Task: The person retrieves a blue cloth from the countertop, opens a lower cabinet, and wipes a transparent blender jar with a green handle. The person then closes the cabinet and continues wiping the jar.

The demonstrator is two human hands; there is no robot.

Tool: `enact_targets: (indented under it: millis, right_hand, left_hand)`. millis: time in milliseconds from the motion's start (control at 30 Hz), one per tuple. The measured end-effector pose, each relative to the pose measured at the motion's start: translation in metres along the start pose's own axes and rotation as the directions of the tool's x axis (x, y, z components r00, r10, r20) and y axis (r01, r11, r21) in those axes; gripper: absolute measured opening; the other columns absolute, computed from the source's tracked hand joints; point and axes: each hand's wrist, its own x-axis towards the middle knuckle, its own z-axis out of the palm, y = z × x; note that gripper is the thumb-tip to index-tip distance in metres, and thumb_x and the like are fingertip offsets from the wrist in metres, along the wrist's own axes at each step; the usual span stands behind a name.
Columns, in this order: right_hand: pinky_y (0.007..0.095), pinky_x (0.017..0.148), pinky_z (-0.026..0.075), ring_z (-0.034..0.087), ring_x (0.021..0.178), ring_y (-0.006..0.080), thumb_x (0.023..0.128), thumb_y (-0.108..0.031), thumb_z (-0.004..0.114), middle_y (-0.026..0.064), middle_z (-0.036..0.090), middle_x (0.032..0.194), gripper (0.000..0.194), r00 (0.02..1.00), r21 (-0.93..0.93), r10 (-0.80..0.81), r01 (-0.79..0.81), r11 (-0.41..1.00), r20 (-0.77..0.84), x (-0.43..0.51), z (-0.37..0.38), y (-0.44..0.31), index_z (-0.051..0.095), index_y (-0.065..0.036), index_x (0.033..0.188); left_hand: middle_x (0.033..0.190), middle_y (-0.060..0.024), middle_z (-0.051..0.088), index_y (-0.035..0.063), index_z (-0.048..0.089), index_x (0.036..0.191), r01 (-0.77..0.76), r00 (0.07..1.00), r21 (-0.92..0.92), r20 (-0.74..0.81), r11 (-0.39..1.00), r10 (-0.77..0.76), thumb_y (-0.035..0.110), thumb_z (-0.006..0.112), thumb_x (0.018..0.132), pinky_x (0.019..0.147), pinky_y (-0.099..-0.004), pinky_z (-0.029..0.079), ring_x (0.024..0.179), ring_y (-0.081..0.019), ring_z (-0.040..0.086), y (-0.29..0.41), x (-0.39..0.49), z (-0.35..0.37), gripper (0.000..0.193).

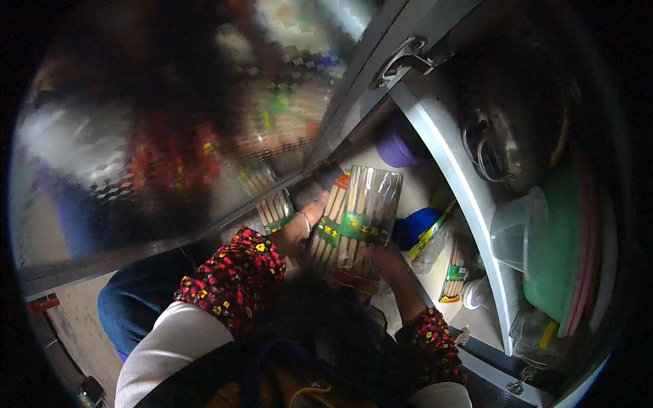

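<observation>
My left hand (301, 224), with a bracelet at the wrist, is at the left side of two clear plastic packs of chopsticks (365, 219) with green bands. My right hand (385, 260) grips their lower right part. The packs overlap and lie side by side between my hands; most of my fingers are hidden behind them. A further chopstick pack (274, 209) lies just left of my left wrist. One more pack (453, 273) rests on the pale shelf to the right of my right hand.
An open glass-panelled door with a metal frame (352, 102) stands at the left and reflects the scene. A curved shelf edge (459, 188) crosses the right, bearing green basins (553, 255) and a clear plastic container (515, 234). Purple (395, 148) and blue (418, 227) items lie inside the cabinet.
</observation>
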Motion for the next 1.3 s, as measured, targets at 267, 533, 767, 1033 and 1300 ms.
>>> enact_targets:
  millis: [267,533,767,1033,1300]
  right_hand:
    - [0.0318,0.082,0.046,0.058,0.093,0.0191,0.073,-0.012,0.068,0.0067,0.060,0.103,0.049,0.996,0.525,-0.077,0.089,0.847,-0.045,-0.018,-0.013,0.023,0.048,-0.005,0.118]
    - [0.0342,0.082,0.047,0.058,0.090,0.0199,0.077,-0.013,0.063,0.0057,0.060,0.101,0.044,0.999,0.597,-0.008,-0.012,0.802,0.031,-0.035,-0.004,-0.006,0.048,-0.005,0.117]
    - [0.0325,0.075,0.047,0.057,0.089,0.0175,0.074,-0.018,0.063,0.0067,0.058,0.096,0.035,0.989,0.441,-0.027,0.089,0.893,-0.146,-0.017,0.012,-0.053,0.055,-0.005,0.105]
    - [0.0327,0.071,0.048,0.058,0.081,0.0196,0.070,-0.013,0.062,0.0072,0.059,0.092,0.038,0.909,-0.049,-0.259,0.257,0.965,-0.326,0.079,0.036,-0.080,0.054,-0.001,0.105]
    - [0.0382,0.068,0.048,0.058,0.076,0.0241,0.074,-0.009,0.062,0.0102,0.059,0.087,0.038,0.873,0.462,0.068,0.187,0.867,-0.482,0.071,0.000,-0.085,0.051,0.000,0.108]
  left_hand:
    - [0.110,-0.0128,0.059,0.0011,0.054,0.115,0.222,0.972,-0.569,0.192,0.792,-0.134,0.066,0.042,0.081,0.086,-0.0331,0.043,0.097,-0.0214,0.056,0.049,-0.069,0.058,0.075]
    - [0.111,-0.0085,0.058,0.0039,0.053,0.117,0.206,0.937,-0.544,0.350,0.814,-0.003,0.064,0.041,0.082,0.088,-0.0323,0.043,0.098,-0.0186,0.055,0.056,-0.079,0.034,0.070]
    - [0.134,-0.0050,0.039,0.0117,0.022,0.140,0.026,0.928,-0.406,0.350,0.914,0.129,0.047,0.040,0.091,0.098,-0.0325,0.036,0.120,-0.0164,0.039,0.010,-0.115,0.008,0.063]
    - [0.111,-0.0105,0.058,0.0119,0.042,0.127,0.190,0.959,-0.513,0.280,0.837,-0.047,0.052,0.038,0.090,0.077,-0.0393,0.050,0.092,-0.0244,0.061,0.030,-0.073,0.026,0.055]
    - [0.113,-0.0088,0.057,0.0057,0.053,0.118,-0.020,0.967,-0.108,0.249,0.994,0.047,0.057,0.041,0.086,0.086,-0.0308,0.042,0.099,-0.0173,0.054,0.062,-0.004,0.029,0.062]
